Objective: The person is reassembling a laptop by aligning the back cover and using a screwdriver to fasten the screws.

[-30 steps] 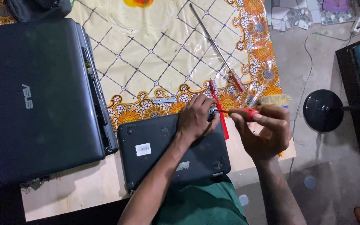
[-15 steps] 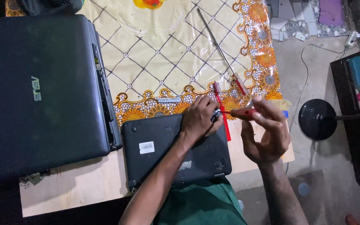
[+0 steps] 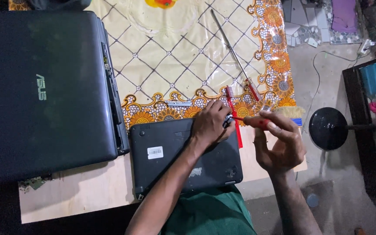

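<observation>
Right grip [image 3: 279,139] pinches a red-handled screwdriver [image 3: 257,122]; left grip [image 3: 212,122] presses closed on the small matte-black laptop [image 3: 170,154].

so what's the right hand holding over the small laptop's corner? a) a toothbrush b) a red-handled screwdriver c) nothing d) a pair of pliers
b: the right hand grips a red-handled screwdriver with its tip pointing at the top right corner of the small dark laptop, where the left hand rests.
</observation>
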